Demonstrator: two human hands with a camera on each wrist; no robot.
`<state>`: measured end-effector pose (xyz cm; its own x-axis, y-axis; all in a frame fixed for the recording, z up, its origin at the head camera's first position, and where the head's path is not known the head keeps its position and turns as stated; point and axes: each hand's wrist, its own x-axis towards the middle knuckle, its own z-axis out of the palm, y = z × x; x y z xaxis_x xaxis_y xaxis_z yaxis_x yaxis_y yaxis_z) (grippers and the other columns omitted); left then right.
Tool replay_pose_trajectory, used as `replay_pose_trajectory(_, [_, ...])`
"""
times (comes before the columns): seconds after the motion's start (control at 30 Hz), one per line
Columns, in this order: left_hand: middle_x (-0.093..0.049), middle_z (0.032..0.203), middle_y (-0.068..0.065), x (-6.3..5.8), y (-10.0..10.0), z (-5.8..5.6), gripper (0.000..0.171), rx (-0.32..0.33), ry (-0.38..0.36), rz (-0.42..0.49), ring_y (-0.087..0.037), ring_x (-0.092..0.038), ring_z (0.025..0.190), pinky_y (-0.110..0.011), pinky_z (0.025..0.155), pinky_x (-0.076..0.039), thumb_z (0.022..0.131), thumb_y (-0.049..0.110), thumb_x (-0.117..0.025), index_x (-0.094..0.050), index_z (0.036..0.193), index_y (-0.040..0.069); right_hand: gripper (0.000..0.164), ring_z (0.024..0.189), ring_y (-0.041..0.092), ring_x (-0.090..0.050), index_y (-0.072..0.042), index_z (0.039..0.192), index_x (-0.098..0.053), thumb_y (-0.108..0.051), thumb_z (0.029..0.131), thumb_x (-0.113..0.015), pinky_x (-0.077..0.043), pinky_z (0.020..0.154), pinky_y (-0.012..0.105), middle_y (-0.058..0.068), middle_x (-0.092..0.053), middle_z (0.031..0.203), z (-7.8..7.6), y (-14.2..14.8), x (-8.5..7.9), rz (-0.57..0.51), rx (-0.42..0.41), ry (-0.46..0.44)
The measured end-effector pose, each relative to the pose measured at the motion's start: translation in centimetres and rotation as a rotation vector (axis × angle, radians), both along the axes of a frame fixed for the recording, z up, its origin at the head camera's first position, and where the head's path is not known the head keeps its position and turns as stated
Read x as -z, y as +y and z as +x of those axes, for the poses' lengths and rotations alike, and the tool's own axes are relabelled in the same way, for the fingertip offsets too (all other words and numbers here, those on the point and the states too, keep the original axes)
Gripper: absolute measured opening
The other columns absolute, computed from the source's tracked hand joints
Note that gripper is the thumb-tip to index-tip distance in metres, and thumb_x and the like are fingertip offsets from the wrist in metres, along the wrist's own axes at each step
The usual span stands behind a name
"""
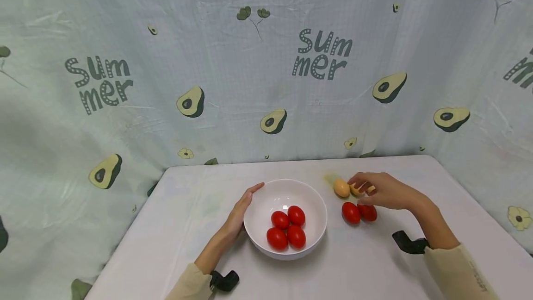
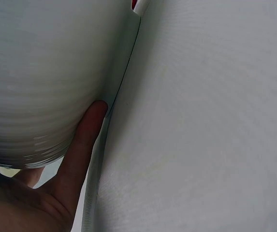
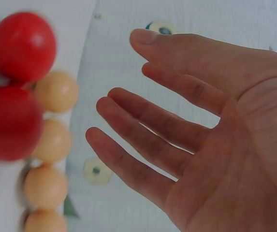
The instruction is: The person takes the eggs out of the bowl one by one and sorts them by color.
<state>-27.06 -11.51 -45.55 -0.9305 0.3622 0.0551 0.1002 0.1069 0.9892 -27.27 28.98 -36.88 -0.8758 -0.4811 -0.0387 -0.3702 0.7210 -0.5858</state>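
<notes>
A white bowl [image 1: 285, 254] stands on the table with several red cherry tomatoes [image 1: 276, 239] inside. My left hand [image 1: 237, 215] lies along the bowl's left side, fingers straight; in the left wrist view a finger [image 2: 82, 145] touches the outer wall. Over the table to the right hovers my right hand [image 1: 387, 190], its fingers loosely bent and holding nothing. Beneath it and to its left are two red cherry tomatoes [image 1: 351, 213]. Behind those sit small yellow-orange round fruits [image 1: 341, 188], partly hidden by the fingers; the right wrist view shows several in a row [image 3: 46, 186].
A white cloth covers the table [image 1: 200, 226]. Behind it hangs a pale curtain [image 1: 233, 68] printed with avocados and lettering. Each wrist carries a black camera mount, one on the left [image 1: 225, 281] and another on the right [image 1: 410, 243].
</notes>
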Motion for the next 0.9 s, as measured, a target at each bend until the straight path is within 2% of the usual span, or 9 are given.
replay_pose_trajectory(0.17, [-0.028, 0.156, 0.010, 0.1, 0.0, 0.0, 0.046, -0.011, -0.005, 0.013, -0.021, -0.028, 0.145, -0.048, 0.119, -0.022, 0.104, 0.047, -0.023, -0.037, 0.146, 0.034, 0.039, 0.108, 0.027, -0.061, -0.016, 0.124, -0.058, -0.019, 0.087, -0.069, -0.057, 0.081, 0.032, 0.007, -0.064, 0.118, -0.7, -2.9, -1.5, 0.010, -0.049, 0.018])
replay_pose_trajectory(0.37, [-0.028, 0.156, 0.012, -0.1, 0.0, 0.2, 0.045, -0.015, -0.011, 0.004, -0.018, -0.027, 0.145, -0.047, 0.120, -0.020, 0.103, 0.049, -0.023, -0.038, 0.145, 0.038, 0.039, 0.107, 0.020, -0.060, -0.029, 0.123, -0.059, -0.021, 0.087, -0.070, -0.058, 0.078, 0.031, -0.003, -0.062, 0.118, -1.2, -7.2, -3.7, 0.040, -0.074, -0.015])
replay_pose_trajectory(0.47, [-0.030, 0.154, 0.015, -0.1, 0.0, 0.2, 0.043, -0.020, -0.018, -0.002, -0.016, -0.028, 0.145, -0.046, 0.120, -0.021, 0.103, 0.049, -0.024, -0.039, 0.143, 0.041, 0.037, 0.104, 0.017, -0.061, -0.028, 0.121, -0.059, -0.020, 0.087, -0.071, -0.057, 0.080, 0.030, -0.004, -0.063, 0.117, -1.4, -9.3, -4.7, 0.046, -0.157, 0.013])
replay_pose_trajectory(0.6, [-0.031, 0.153, 0.017, -0.2, 0.0, 0.1, 0.043, -0.020, -0.032, -0.003, -0.016, -0.030, 0.144, -0.045, 0.119, -0.024, 0.103, 0.051, -0.024, -0.040, 0.142, 0.043, 0.035, 0.103, 0.017, -0.062, -0.021, 0.120, -0.061, -0.016, 0.087, -0.070, -0.056, 0.080, 0.028, 0.001, -0.066, 0.115, -2.0, -12.0, -5.2, 0.068, -0.264, 0.029])
replay_pose_trajectory(0.9, [-0.029, 0.155, 0.011, 0.1, 0.0, 0.0, 0.045, -0.012, -0.028, 0.026, -0.021, -0.029, 0.143, -0.050, 0.117, -0.024, 0.103, 0.049, -0.025, -0.039, 0.144, 0.037, 0.036, 0.100, 0.014, -0.061, -0.017, 0.120, -0.061, -0.015, 0.086, -0.070, -0.055, 0.081, 0.030, 0.004, -0.068, 0.112, -3.2, -17.0, -4.8, 0.186, -0.340, -0.055])
